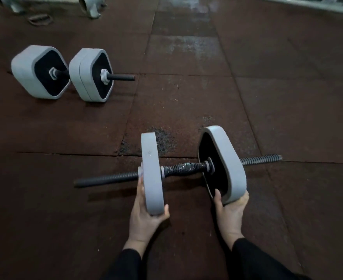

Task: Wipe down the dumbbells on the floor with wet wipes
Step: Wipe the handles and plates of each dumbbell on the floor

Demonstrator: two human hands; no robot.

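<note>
A: While both hands are on it, log item 1, head view.

B: Item 1: near dumbbell [184,168]. Position: just in front of the person, on or barely above the floor [267,77]; cannot tell which. Long axis: runs left to right across the view, threaded bar ends sticking out past both plates.

A: Grips?

B: Left hand [146,215]: cupped under the lower edge of the left plate [151,172], thumb on one face and fingers on the other, grasping it. Right hand [230,209]: same hold on the lower corner of the right plate [224,164]. Each hand sits directly below its own plate, so the bar lies ahead of both grips, neither hand nearer.

A: Item 2?

B: Far dumbbell [62,73]: 2 grey plates close together, resting on the floor well apart, ahead and to the left. Untouched. The left hand is the nearer one.

A: Wipes?

B: None visible; neither hand holds any. Judgement: any coming turn or shift of item 1 would pivot about that left-to-right bar, both hands sharing the load evenly.
</note>
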